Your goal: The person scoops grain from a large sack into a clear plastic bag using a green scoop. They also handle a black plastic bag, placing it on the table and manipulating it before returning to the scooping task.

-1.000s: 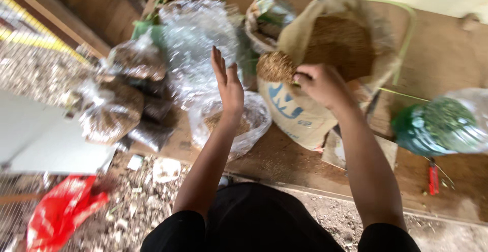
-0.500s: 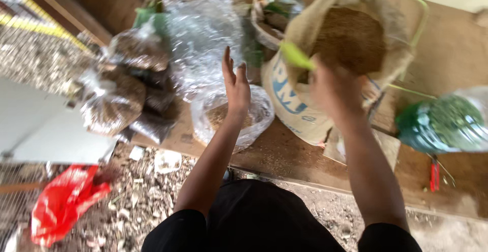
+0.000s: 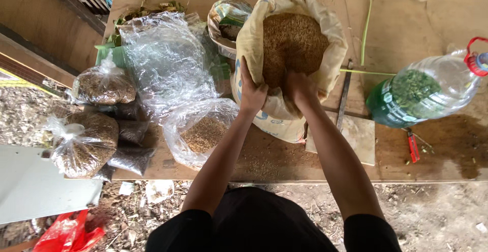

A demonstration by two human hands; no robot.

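Observation:
A tan sack [image 3: 264, 117] stands open on the wooden table [image 3: 406, 150], filled with brown grain [image 3: 292, 38]. My left hand [image 3: 251, 92] grips the sack's near rim on its left side. My right hand [image 3: 300, 86] is pushed down into the grain at the near edge, fingers curled. The scoop it held a moment ago is hidden in the grain. Left of the sack an open clear plastic bag [image 3: 203, 132] lies on the table with a little grain in it.
Tied clear bags of grain [image 3: 81, 142] and darker bags sit at the table's left end, with crumpled clear plastic [image 3: 162, 58] behind. A big plastic bottle [image 3: 422, 94] lies at the right beside a red-handled tool [image 3: 413, 147]. A red bag [image 3: 66, 234] is on the ground.
My right hand carried a heaped scoop back over the sack and has sunk into the grain. My left hand moved from above the open plastic bag to the sack's rim.

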